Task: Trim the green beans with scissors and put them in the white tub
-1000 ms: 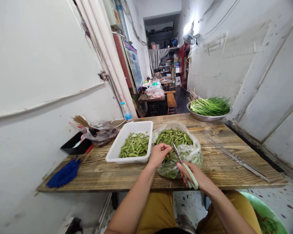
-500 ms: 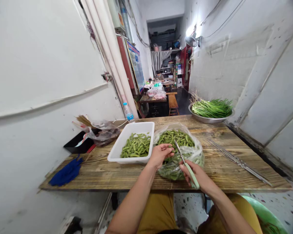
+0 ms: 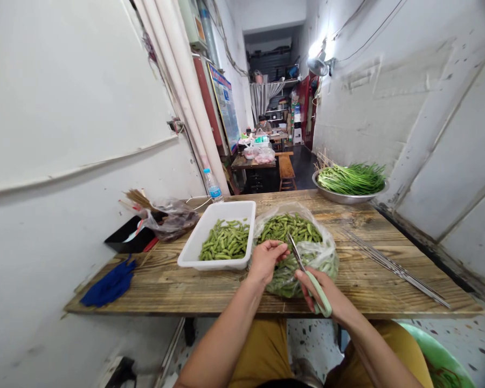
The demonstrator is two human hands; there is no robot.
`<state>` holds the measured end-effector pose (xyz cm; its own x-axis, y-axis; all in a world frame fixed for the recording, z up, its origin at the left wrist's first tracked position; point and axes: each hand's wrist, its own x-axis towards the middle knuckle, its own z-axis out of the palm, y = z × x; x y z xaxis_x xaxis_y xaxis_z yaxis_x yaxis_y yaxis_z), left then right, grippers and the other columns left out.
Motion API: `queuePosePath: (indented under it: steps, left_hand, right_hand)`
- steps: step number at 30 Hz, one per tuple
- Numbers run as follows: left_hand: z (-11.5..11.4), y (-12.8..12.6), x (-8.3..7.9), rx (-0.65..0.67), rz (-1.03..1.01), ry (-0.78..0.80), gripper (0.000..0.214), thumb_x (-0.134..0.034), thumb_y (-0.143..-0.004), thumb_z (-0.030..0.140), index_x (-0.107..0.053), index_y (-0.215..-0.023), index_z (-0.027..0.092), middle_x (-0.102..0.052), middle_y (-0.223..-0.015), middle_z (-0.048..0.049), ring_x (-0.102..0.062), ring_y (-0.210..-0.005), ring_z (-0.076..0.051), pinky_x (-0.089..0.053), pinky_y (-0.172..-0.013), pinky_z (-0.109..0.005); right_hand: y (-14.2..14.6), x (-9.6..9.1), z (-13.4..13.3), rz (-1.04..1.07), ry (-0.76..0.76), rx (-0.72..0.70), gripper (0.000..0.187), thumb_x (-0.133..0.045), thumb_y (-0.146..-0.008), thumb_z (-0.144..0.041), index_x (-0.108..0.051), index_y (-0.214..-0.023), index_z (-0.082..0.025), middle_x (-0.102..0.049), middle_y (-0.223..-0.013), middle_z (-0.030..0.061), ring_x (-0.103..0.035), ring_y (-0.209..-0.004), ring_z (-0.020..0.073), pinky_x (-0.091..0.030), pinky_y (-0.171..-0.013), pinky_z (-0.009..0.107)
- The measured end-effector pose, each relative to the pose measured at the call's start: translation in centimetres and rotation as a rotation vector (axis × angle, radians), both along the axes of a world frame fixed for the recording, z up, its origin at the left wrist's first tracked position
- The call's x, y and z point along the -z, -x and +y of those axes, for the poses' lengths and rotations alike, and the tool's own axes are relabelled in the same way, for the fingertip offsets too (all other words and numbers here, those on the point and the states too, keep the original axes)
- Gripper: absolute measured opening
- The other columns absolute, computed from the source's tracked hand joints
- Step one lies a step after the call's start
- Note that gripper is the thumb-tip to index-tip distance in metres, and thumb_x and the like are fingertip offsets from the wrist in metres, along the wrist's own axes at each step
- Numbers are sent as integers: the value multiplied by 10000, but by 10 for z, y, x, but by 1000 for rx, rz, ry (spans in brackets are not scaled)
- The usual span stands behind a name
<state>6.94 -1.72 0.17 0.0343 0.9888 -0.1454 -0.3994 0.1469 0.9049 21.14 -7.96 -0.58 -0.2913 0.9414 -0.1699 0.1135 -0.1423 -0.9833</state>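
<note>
My right hand (image 3: 327, 296) grips pale green-handled scissors (image 3: 309, 275), blades pointing up and away over a clear plastic bag of green pods (image 3: 297, 237). My left hand (image 3: 264, 258) is closed in a pinch on a green pod (image 3: 288, 261) held against the scissor blades, just above the bag's near side. To the left of the bag stands a white plastic tub (image 3: 210, 226) partly filled with green pods.
A wooden table (image 3: 388, 291) holds a metal bowl of green stalks (image 3: 350, 180) at the back right, metal skewers (image 3: 392, 264) on the right, a blue cloth (image 3: 109, 285), a black tray (image 3: 125, 242) and a water bottle (image 3: 213, 188). A green basin (image 3: 440, 355) sits below right. A person sits far back.
My left hand drew back slightly toward me, holding a pod by the scissor blades. The right hand with the scissors stayed almost in place.
</note>
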Motion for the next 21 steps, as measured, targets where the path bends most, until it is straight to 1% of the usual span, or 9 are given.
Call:
queuePosePath:
  steps: [2, 4, 7, 9, 11, 13, 16, 19, 21]
  left_hand:
    - [4, 9, 1, -56, 75, -42, 288, -742, -569, 295, -588, -740, 122, -614, -635, -14, -585, -611, -122, -446, -614, -252]
    - [10, 27, -1, -249, 282, -151, 220, -674, -644, 284, -595, -784, 133, -617, -671, -22, -580, -645, -137, -451, -664, -286]
    - [18, 60, -7, -622, 843, -347, 182, -579, -720, 218, -625, -886, 158, -635, -865, -65, -565, -854, -194, -409, -823, -363]
    - [19, 73, -10, -717, 1212, -414, 262, -568, -723, 186, -636, -977, 185, -595, -1071, -98, -478, -1055, -259, -323, -915, -436]
    - [20, 70, -7, -655, 1456, -454, 246, -558, -747, 200, -656, -972, 211, -571, -1124, -102, -421, -1108, -287, -271, -928, -468]
    - [22, 56, 1, -486, 1589, -473, 177, -522, -796, 252, -687, -848, 212, -609, -998, -100, -446, -1037, -278, -269, -900, -469]
    - [29, 31, 15, -287, 1723, -443, 249, -499, -818, 313, -680, -707, 181, -613, -853, -112, -460, -959, -278, -275, -862, -474]
    - [36, 18, 24, -237, 1798, -396, 215, -517, -801, 283, -672, -737, 149, -611, -870, -135, -461, -969, -293, -284, -849, -476]
    - [37, 17, 24, -232, 1766, -386, 184, -513, -795, 241, -669, -754, 151, -625, -878, -129, -477, -983, -291, -276, -872, -483]
  right_hand:
    - [-1, 4, 1, 14, 17, 30, 440, -506, -758, -614, -403, -637, -204, -397, -431, -100, -364, -274, 51, -293, -265, 166]
    - [-3, 7, 2, 65, 27, 56, 422, -524, -759, -596, -417, -656, -201, -409, -461, -98, -368, -294, 47, -306, -272, 163]
    - [-6, 10, 1, 179, 49, 38, 385, -522, -777, -576, -456, -747, -198, -464, -570, -74, -430, -401, 54, -375, -351, 166]
    - [-6, 11, 0, 235, 72, 8, 386, -493, -794, -582, -475, -822, -197, -485, -621, -57, -469, -475, 70, -419, -414, 184]
    - [-5, 13, -1, 267, 90, 1, 399, -480, -800, -587, -481, -889, -198, -489, -631, -51, -484, -509, 85, -436, -447, 202]
    - [-3, 15, -1, 281, 102, 6, 398, -484, -800, -583, -481, -908, -200, -483, -622, -53, -477, -504, 89, -429, -444, 206]
    - [-2, 16, -1, 252, 105, 13, 376, -491, -800, -573, -482, -817, -198, -478, -610, -55, -457, -480, 80, -411, -429, 197]
    - [-3, 16, -2, 206, 115, 10, 391, -496, -795, -575, -452, -713, -195, -472, -598, -57, -445, -462, 70, -407, -423, 191]
    - [-4, 16, -3, 186, 126, 6, 402, -492, -790, -584, -436, -694, -198, -470, -589, -58, -445, -455, 70, -409, -420, 191]
